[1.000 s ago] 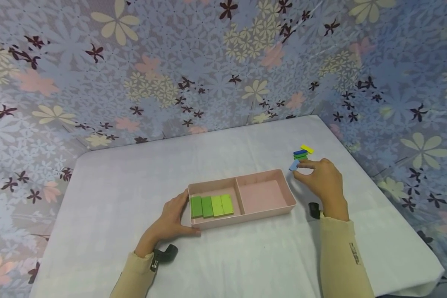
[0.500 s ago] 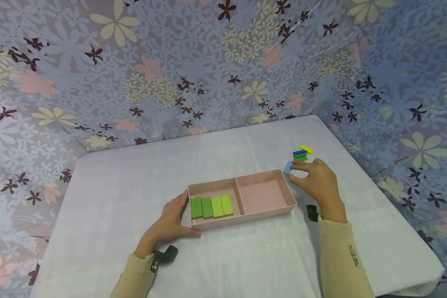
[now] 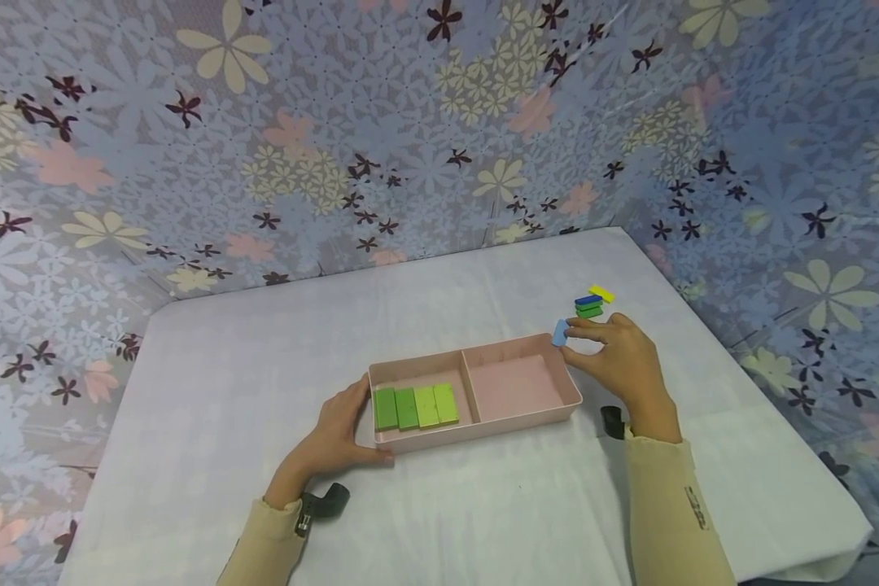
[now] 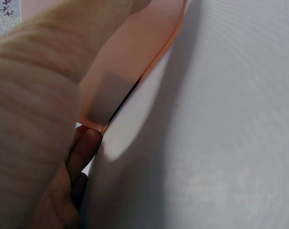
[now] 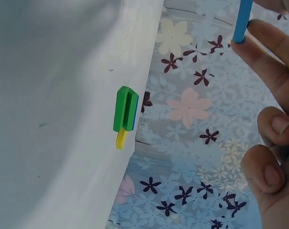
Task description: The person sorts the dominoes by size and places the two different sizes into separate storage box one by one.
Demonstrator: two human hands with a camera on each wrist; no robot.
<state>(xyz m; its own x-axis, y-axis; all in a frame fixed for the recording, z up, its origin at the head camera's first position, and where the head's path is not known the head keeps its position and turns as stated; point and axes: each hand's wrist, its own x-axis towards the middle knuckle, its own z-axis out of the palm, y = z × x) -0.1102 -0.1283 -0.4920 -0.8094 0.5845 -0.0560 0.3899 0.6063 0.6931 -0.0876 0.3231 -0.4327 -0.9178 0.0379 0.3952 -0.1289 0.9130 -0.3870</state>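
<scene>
My right hand pinches a light-blue flat block between thumb and fingertips, just above the right back corner of a pink two-compartment box. The right wrist view shows the blue block edge-on between the fingertips. My left hand grips the box's left end, its thumb along the front wall and its fingers at the left side. Several blocks stand side by side in the left compartment, dark green and light green. The right compartment shows only its bare floor.
Behind my right hand lies a small group of blocks: a dark-blue block, green blocks and a yellow block. A white cloth covers the table. Flower-patterned fabric hangs behind it and at the sides.
My right hand has moved a little left with the blue block, from beside the loose blocks to the box's back right corner. The block has turned more upright. The left hand stays put.
</scene>
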